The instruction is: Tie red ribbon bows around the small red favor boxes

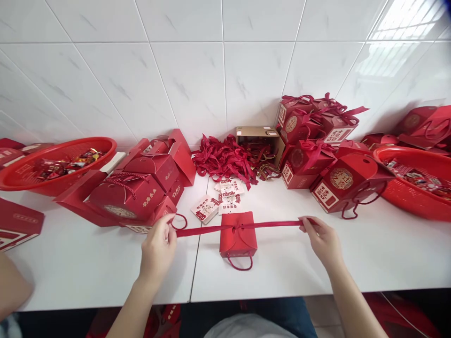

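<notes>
A small red gift box [238,239] sits in front of me, its flaps closed over the top and a red cord handle hanging at its near side. Through the holes in its top runs a red ribbon [271,225], drawn out straight to both sides. My left hand [159,246] pinches the ribbon's left end. Its right end is pinched between the fingertips of my right hand [321,241]. Behind the box lie several printed cards [207,209] and a heap of loose red ribbons [225,157].
Finished-looking red boxes with bows [310,155] are stacked at the back right. More red boxes [130,188] stand at left. Red plastic baskets with sweets [59,164] flank both sides. An open cardboard box [259,132] leans near the tiled wall. Another person's arm [12,284] shows at far left.
</notes>
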`<control>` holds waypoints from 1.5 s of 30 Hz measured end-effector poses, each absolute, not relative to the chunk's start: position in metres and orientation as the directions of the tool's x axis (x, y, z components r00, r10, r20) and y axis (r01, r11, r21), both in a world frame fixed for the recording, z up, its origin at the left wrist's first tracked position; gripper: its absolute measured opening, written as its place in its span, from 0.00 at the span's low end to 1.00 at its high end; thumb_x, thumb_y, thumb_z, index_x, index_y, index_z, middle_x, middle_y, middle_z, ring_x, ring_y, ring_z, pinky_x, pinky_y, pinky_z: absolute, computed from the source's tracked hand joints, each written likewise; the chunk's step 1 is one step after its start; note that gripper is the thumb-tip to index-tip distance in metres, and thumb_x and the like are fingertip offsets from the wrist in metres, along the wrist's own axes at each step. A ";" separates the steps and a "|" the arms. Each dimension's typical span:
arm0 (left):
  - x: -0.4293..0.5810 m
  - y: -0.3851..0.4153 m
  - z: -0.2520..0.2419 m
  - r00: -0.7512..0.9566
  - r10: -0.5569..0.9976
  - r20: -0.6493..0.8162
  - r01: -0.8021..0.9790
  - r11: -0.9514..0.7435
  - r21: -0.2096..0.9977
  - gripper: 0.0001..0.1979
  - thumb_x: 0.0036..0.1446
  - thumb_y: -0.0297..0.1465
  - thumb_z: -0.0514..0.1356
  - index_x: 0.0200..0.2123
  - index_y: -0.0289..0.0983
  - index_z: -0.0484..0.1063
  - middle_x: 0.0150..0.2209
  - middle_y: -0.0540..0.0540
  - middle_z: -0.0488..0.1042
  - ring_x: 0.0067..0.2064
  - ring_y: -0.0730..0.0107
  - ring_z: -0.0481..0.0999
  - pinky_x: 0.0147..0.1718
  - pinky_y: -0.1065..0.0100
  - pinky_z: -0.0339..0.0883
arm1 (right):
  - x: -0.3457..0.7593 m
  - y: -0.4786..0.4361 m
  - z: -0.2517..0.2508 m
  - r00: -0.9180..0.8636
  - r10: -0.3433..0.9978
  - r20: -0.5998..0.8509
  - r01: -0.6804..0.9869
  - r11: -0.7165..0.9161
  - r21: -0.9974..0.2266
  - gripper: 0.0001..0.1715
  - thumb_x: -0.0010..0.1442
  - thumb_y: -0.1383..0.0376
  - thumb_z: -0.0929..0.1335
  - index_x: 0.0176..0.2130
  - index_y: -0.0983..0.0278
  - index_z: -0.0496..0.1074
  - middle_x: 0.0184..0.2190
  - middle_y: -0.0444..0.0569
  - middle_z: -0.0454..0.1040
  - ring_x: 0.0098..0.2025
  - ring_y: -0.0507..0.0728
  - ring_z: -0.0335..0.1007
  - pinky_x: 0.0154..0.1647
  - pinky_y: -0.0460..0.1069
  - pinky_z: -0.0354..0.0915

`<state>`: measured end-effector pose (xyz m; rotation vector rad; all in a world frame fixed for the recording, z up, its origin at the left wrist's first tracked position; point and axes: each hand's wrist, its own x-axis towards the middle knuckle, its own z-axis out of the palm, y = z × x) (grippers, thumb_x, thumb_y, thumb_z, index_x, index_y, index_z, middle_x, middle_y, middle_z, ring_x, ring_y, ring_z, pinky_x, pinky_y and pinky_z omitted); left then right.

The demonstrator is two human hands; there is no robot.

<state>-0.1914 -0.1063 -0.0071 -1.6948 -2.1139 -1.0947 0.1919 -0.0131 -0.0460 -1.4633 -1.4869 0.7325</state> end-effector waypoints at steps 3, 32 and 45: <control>-0.198 -0.114 -0.037 -0.194 0.880 0.434 0.923 0.015 0.384 0.12 0.57 0.24 0.52 0.40 0.41 0.72 0.30 0.46 0.73 0.33 0.61 0.73 0.36 0.61 0.67 | 0.215 -0.016 -0.067 -0.045 0.997 0.063 0.581 0.078 -0.811 0.20 0.59 0.49 0.66 0.36 0.61 0.78 0.35 0.54 0.81 0.37 0.65 0.77 0.36 0.57 0.72; -0.166 -0.065 0.020 0.300 0.886 -0.354 0.408 0.216 0.887 0.07 0.45 0.35 0.65 0.25 0.38 0.80 0.20 0.49 0.71 0.22 0.70 0.65 0.22 0.70 0.59 | 0.123 -0.017 -0.010 -0.193 0.860 0.472 0.487 0.502 -0.715 0.18 0.59 0.62 0.68 0.19 0.62 0.67 0.25 0.47 0.64 0.24 0.52 0.60 0.23 0.49 0.60; -0.065 -0.099 0.020 0.190 0.897 0.398 0.548 -0.434 0.715 0.21 0.60 0.20 0.50 0.50 0.44 0.74 0.44 0.42 0.68 0.36 0.69 0.75 0.35 0.67 0.74 | 0.100 -0.036 0.017 -0.567 0.808 0.161 0.069 0.241 -0.968 0.07 0.50 0.69 0.73 0.24 0.64 0.72 0.31 0.45 0.69 0.27 0.50 0.64 0.26 0.45 0.60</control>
